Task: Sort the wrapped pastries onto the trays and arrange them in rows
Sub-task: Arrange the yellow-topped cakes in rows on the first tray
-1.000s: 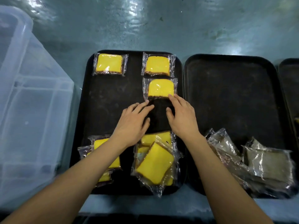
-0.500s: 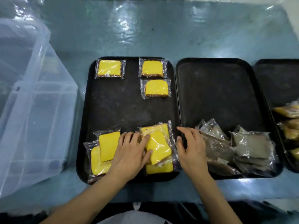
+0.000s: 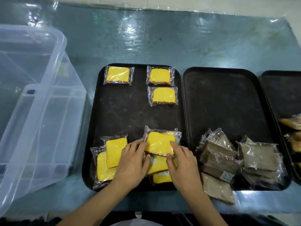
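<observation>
Where both hands' fingers (image 3: 141,145) grip it: top yellow pastry (image 3: 160,143) (lower pastries half-hidden).

Seen from above, a person's left hand (image 3: 132,162) and right hand (image 3: 182,165) grip the top yellow wrapped pastry (image 3: 160,143) of a pile at the near edge of a black tray (image 3: 123,111). Three yellow pastries lie flat at its far end. The neighbouring tray (image 3: 224,101) holds brown wrapped pastries (image 3: 228,159). A clear plastic bin (image 3: 32,103) stands left on the desk (image 3: 162,43).

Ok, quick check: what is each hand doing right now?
Left hand: closed on the top yellow pastry, gripping its left edge.
Right hand: closed on the same pastry's right edge.
</observation>
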A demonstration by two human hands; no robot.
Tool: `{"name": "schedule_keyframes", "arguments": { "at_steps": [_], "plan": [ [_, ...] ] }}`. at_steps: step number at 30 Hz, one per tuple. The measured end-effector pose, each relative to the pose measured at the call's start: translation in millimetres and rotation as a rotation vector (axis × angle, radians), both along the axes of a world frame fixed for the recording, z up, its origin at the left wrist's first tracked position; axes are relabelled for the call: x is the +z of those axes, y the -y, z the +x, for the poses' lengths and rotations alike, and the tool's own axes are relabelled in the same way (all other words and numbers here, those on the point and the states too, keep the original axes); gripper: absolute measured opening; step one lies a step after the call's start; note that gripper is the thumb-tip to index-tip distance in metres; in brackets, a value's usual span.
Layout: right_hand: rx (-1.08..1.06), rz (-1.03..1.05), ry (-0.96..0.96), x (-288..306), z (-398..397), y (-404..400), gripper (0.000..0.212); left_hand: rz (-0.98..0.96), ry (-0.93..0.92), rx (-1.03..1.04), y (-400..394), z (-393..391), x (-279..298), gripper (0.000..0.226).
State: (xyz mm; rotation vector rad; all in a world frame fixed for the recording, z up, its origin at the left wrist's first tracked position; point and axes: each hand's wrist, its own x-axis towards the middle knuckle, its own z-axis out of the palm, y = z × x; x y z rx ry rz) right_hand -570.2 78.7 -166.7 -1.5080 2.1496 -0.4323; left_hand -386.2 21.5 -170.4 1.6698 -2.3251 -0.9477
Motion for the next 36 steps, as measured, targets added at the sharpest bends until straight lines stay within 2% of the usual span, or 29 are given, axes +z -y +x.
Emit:
{"name": "schedule_keyframes", "arguments": {
  "at_steps": [2, 5, 12, 15, 19, 24, 26, 29, 32, 36],
  "plan": [
    [-0.008, 0.029, 0.031, 0, 1, 9, 0.048, 0.072, -0.080, 0.085, 4, -1, 0, 0.037],
    [-0.005, 0.040, 0.056, -1, 3, 24, 0.046, 0.085, -0.112, 0.124, 10, -2, -4, 0.035],
    [0.085, 0.029, 0.090, -7, 28, 78, 0.049, 0.150, -0.369, 0.331, 41, 8, -8, 0.032],
    [0.134, 0.012, 0.135, -8, 45, 117, 0.051, 0.076, -0.374, 0.437, 75, 21, -11, 0.032],
    [0.209, -0.016, 0.122, -13, 75, 180, 0.055, 0.016, -0.309, 0.502, 134, 44, -12, 0.032],
    [0.318, 0.111, -0.020, -35, 96, 230, 0.059, 0.131, 0.146, 0.431, 181, 61, -30, 0.044],
    [0.325, 0.107, -0.072, -40, 97, 230, 0.059, 0.039, 0.172, 0.371, 179, 62, -35, 0.045],
    [0.358, -0.026, -0.132, -44, 94, 222, 0.054, -0.101, 0.200, 0.245, 167, 59, -41, 0.048],
    [0.432, 0.025, -0.105, -52, 92, 217, 0.057, -0.058, 0.282, 0.176, 160, 57, -49, 0.056],
    [0.485, 0.052, -0.057, -57, 96, 224, 0.065, -0.041, 0.302, 0.190, 171, 60, -51, 0.057]
  ]
}}
